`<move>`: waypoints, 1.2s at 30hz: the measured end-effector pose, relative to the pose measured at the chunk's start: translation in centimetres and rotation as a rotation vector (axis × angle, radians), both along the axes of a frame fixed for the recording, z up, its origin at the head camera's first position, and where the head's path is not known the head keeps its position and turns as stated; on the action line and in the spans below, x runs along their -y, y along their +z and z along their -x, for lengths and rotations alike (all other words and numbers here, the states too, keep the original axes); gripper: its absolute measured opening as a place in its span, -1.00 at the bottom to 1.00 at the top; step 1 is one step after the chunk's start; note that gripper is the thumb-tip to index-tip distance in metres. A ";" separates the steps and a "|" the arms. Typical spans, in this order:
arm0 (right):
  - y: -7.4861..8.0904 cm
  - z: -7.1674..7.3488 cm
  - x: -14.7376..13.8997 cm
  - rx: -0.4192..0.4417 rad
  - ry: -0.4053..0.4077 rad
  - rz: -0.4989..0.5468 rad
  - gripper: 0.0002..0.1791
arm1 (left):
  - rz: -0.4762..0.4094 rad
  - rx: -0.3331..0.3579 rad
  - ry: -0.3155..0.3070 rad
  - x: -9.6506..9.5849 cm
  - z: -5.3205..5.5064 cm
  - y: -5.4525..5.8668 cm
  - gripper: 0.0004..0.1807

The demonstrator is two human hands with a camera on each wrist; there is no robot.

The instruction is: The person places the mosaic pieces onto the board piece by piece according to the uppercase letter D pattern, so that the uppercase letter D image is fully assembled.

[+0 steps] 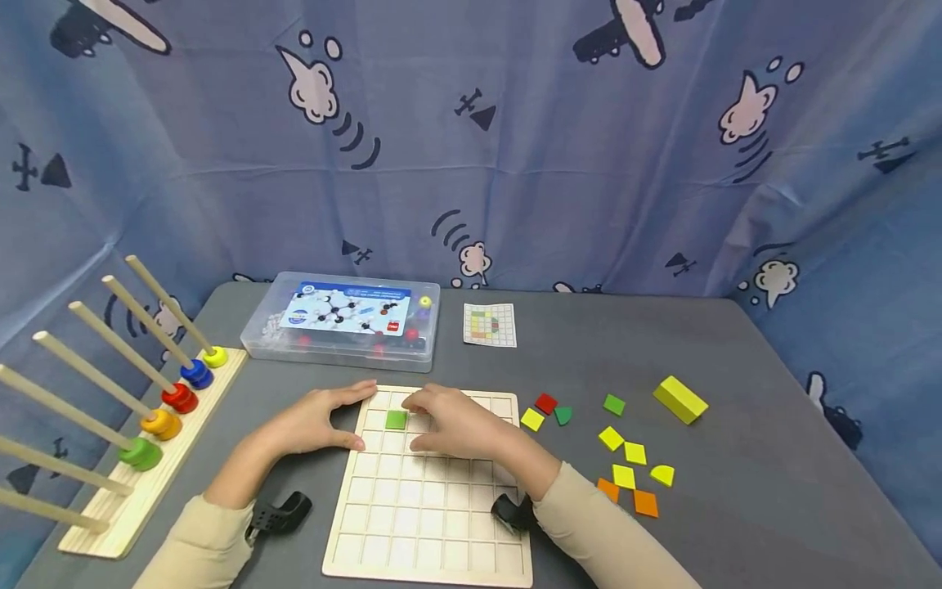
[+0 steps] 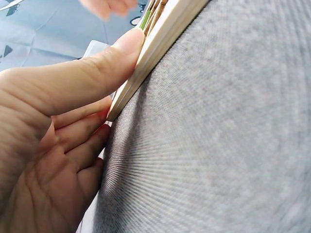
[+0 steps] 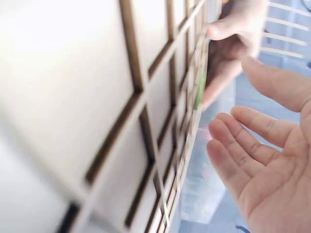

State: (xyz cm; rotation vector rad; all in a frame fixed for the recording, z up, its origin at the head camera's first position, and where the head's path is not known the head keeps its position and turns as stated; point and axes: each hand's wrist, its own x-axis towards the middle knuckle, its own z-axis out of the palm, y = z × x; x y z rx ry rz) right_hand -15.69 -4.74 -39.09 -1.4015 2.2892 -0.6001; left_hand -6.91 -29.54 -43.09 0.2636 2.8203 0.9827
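Tile down on board, just left of right hand, which hovers spread, empty! Left hand, fingers extended, touches board edge. One visibly placed; loose tiles rightward, unplaced.

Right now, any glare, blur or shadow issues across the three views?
Head: evenly lit, wooden grid board and loose tiles readable; left wrist: dark shadow beside the board's edge, gray tabletop soft toward the right, left hand clearer; right wrist: board's nearest squares washed out and blurred at upper left, right hand better defined.
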 end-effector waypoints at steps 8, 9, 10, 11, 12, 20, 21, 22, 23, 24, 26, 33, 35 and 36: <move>0.7 0.5 -5.4 0.117 -0.016 0.129 -0.42 | 0.015 0.007 0.001 0.0 -0.1 0.0 -0.03; 0.8 0.7 -6.3 0.133 -0.027 0.147 -0.41 | 0.015 0.012 0.004 0.0 -0.1 0.0 -0.03; 0.8 0.9 -7.2 0.130 -0.037 0.162 -0.41 | 0.013 0.016 0.007 0.0 -0.2 0.0 -0.03; 0.8 1.2 -8.1 0.132 -0.059 0.172 -0.40 | 0.008 0.019 0.009 -0.1 -0.2 0.0 -0.03; 0.8 1.4 -9.0 0.122 -0.081 0.178 -0.40 | 0.004 0.021 0.012 -0.1 -0.2 -0.1 -0.03; -0.6 3.8 -16.1 0.058 -0.278 0.203 -0.40 | -0.019 0.020 0.005 0.0 -0.1 -0.1 -0.03; -0.7 4.2 -16.8 0.052 -0.300 0.207 -0.39 | -0.019 0.019 0.003 0.1 -0.1 -0.1 -0.04; -0.8 4.4 -17.5 0.042 -0.321 0.210 -0.39 | -0.015 0.017 -0.001 0.1 -0.1 0.0 -0.04; -0.9 4.7 -18.2 0.039 -0.349 0.209 -0.39 | -0.011 0.014 -0.003 0.1 -0.1 0.0 -0.04; -0.9 5.0 -18.8 0.034 -0.371 0.207 -0.38 | -0.007 0.011 -0.004 0.1 -0.2 0.1 -0.04; -1.0 5.7 -19.9 0.044 -0.416 0.193 -0.37 | 0.004 0.007 -0.007 0.2 -0.2 0.1 -0.04; -1.4 7.5 -22.1 0.065 -0.478 0.119 -0.37 | 0.009 -0.001 -0.014 0.2 -0.1 0.0 -0.02; -1.6 7.7 -22.3 0.046 -0.486 0.097 -0.37 | 0.009 0.002 -0.015 0.2 0.0 -0.1 -0.02; -1.8 7.8 -22.5 0.039 -0.489 0.089 -0.37 | 0.010 0.004 -0.014 0.1 0.0 -0.1 -0.02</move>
